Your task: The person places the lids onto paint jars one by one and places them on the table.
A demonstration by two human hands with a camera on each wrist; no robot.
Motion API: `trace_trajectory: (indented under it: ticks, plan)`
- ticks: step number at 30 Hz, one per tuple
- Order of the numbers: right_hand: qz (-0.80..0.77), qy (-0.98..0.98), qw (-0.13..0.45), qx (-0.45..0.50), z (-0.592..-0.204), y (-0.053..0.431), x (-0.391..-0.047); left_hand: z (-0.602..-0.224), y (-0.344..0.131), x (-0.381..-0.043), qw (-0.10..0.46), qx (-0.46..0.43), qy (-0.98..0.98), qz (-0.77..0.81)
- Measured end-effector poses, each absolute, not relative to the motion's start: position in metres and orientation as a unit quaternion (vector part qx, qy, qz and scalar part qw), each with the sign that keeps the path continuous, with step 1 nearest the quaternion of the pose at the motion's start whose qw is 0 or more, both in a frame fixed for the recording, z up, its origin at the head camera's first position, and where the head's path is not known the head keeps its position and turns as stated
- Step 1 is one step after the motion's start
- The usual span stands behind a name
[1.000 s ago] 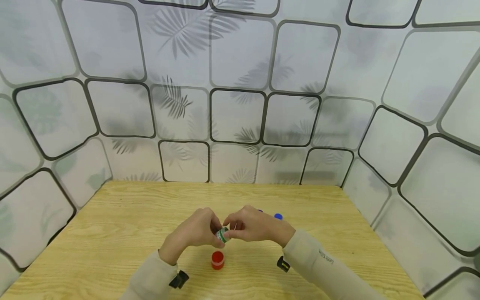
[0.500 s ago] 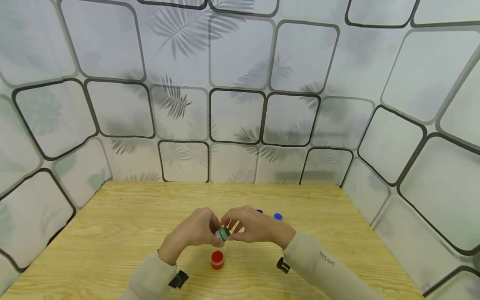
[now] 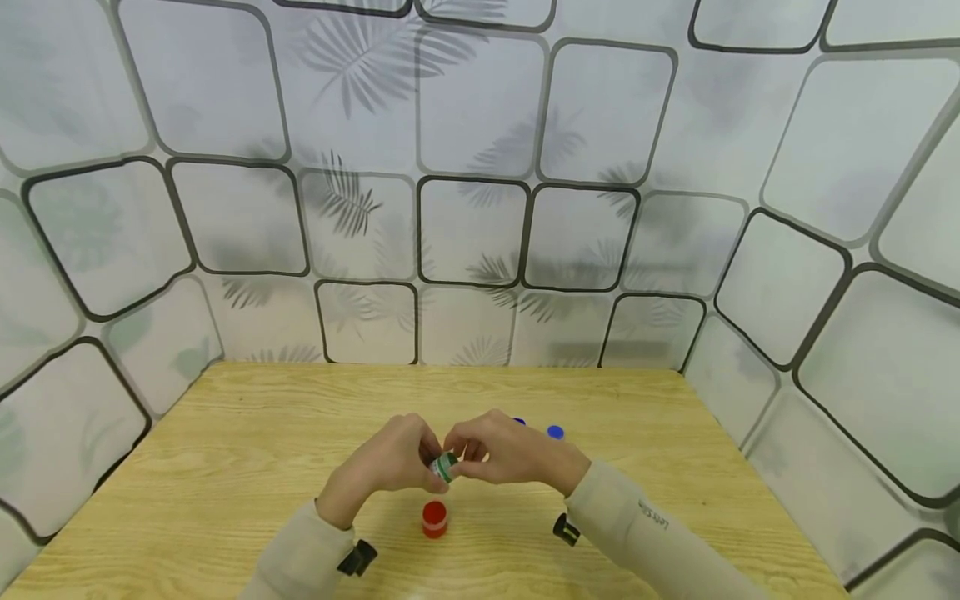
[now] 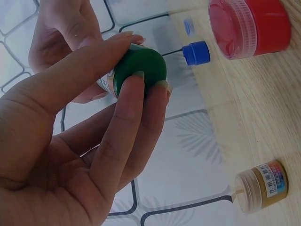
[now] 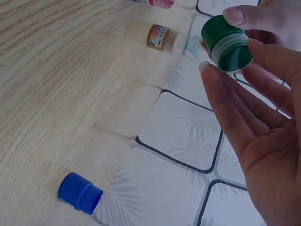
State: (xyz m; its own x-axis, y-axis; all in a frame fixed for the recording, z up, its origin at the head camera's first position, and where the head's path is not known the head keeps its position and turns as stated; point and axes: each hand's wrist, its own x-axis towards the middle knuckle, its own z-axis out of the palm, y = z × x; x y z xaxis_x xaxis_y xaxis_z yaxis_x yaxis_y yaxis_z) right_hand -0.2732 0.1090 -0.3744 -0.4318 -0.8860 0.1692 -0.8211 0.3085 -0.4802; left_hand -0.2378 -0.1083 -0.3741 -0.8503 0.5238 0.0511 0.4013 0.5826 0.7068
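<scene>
Jar [image 4: 148,63] | likely light, stiff, slick | left hand [image 3: 386,455] grips it; right hand [image 3: 513,451] at cap [image 5: 235,54], pinch unclear | hold sidewall [image 5: 217,34]

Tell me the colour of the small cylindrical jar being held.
Green, with a clear ridged end; the jar shows best in the right wrist view.

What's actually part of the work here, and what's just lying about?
Seemingly part of the job:
- green jar, held up in both hands
- left grip, holding the jar
- right grip, fingers at its clear ribbed end

Just lying about, untouched on the table:
- red jar
- blue jar
- brownish-yellow jar
</scene>
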Motion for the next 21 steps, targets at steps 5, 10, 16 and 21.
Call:
trace_trajectory:
  ticks: [5, 10, 16, 21]
  plan:
    - [-0.250, 0.808, 0.057, -0.530, -0.3762, 0.1097, -0.2745, -0.3736, -0.1078, -0.2373, 0.082, 0.264, 0.884, 0.376]
    - [-0.253, 0.805, 0.053, -0.533, -0.3778, 0.1101, -0.2744, -0.3736, -0.1069, -0.2367, 0.079, 0.269, 0.884, 0.375]
    - [-0.248, 0.810, 0.058, -0.529, -0.3760, 0.1092, -0.2745, -0.3729, -0.1066, -0.2366, 0.080, 0.269, 0.883, 0.376]
    - [-0.249, 0.813, 0.045, -0.525, -0.3755, 0.1115, -0.2769, -0.3735, -0.1074, -0.2371, 0.078, 0.265, 0.884, 0.376]
